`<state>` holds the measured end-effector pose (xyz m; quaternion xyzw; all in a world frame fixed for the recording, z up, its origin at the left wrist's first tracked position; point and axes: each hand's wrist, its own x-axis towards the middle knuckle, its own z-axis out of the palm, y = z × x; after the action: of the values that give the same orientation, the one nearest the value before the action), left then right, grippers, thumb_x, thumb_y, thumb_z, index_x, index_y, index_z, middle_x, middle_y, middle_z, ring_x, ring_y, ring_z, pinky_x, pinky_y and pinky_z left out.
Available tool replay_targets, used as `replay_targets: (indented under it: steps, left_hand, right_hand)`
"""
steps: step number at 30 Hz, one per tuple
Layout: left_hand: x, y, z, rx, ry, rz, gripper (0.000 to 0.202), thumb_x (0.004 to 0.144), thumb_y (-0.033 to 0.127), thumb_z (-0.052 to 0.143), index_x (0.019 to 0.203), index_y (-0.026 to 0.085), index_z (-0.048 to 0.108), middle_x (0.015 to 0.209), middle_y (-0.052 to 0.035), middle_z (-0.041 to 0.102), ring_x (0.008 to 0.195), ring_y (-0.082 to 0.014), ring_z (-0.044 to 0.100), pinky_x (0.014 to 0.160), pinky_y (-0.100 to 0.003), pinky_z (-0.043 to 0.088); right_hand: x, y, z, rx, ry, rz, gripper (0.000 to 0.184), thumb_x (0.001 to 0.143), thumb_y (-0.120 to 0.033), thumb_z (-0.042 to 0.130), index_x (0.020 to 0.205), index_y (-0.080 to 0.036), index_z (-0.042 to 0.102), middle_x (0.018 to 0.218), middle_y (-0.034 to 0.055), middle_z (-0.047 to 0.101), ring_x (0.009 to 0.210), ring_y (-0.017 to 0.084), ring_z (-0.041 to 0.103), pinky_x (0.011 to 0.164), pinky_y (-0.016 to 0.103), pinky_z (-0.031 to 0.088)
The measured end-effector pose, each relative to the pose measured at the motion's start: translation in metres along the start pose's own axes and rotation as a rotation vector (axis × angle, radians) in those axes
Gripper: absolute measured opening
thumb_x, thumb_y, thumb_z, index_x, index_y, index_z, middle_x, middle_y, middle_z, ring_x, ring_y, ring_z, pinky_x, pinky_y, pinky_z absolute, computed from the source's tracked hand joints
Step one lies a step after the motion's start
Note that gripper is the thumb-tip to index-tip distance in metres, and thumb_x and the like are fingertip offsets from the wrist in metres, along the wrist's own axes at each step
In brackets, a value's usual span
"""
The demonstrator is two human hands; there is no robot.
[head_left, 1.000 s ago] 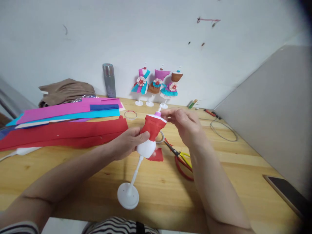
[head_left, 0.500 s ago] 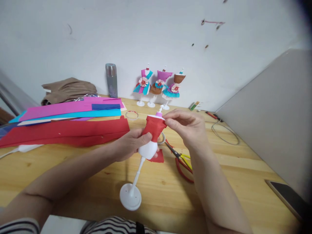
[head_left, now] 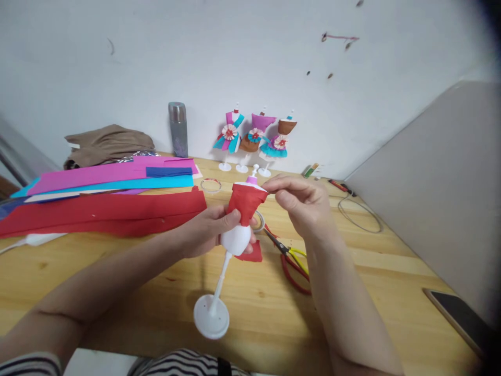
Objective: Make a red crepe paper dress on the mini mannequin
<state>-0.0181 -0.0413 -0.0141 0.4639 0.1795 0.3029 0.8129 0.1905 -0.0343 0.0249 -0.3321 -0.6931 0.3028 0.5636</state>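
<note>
A small white mannequin stand point(head_left: 235, 240) is tilted above the wooden table point(head_left: 117, 282), its round base point(head_left: 211, 316) toward me. Red paper point(head_left: 246, 201) is wrapped round its torso. My left hand point(head_left: 203, 230) is closed round the mannequin's waist and holds it up. The fingertips of my right hand point(head_left: 301, 203) pinch the upper right edge of the red paper at the shoulder. A small red paper scrap point(head_left: 252, 254) lies on the table just under the mannequin.
Long red, blue and pink paper sheets point(head_left: 105, 203) lie at left. Scissors point(head_left: 291, 258) and a tape roll point(head_left: 257, 222) sit right of centre. Three dressed mannequins point(head_left: 254, 138), a flask point(head_left: 177, 129), brown cloth point(head_left: 107, 143), a cable point(head_left: 358, 214) and a phone point(head_left: 456, 313) are around.
The mannequin has turned slightly more upright in my left hand. My right fingers have shifted from the neck to the paper's upper right edge.
</note>
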Motion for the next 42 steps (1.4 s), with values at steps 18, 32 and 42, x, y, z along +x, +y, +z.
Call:
replay_targets:
  steps: [18,32,42]
  left_hand:
    - [0.000,0.002,-0.008,-0.044,-0.223,-0.076,0.054,0.080,0.065,0.069,0.099,0.014,0.070,0.084,-0.0093,0.073,0.066,-0.0181,0.070,0.066,-0.029,0.055]
    - [-0.008,0.008,0.000,-0.049,-0.216,-0.177,0.053,0.080,0.064,0.070,0.096,0.013,0.069,0.083,-0.0059,0.072,0.062,-0.0136,0.065,0.065,-0.025,0.048]
    - [-0.006,0.006,-0.004,-0.081,-0.255,-0.123,0.046,0.091,0.060,0.057,0.098,0.016,0.069,0.082,-0.0053,0.070,0.062,-0.0138,0.066,0.065,-0.026,0.048]
  right_hand:
    - [0.001,-0.007,0.005,-0.037,-0.012,-0.074,0.008,0.073,-0.029,0.081,0.080,-0.028,0.077,0.080,0.0002,0.074,0.079,0.019,0.067,0.079,0.038,0.055]
    - [0.003,-0.005,0.009,0.036,0.004,-0.086,0.008,0.076,-0.024,0.076,0.069,-0.027,0.077,0.067,0.0001,0.071,0.065,0.016,0.064,0.062,0.032,0.053]
    - [-0.001,-0.013,0.004,-0.042,0.017,-0.169,0.004,0.077,-0.028,0.077,0.080,-0.028,0.075,0.078,0.0008,0.070,0.076,0.019,0.064,0.071,0.036,0.054]
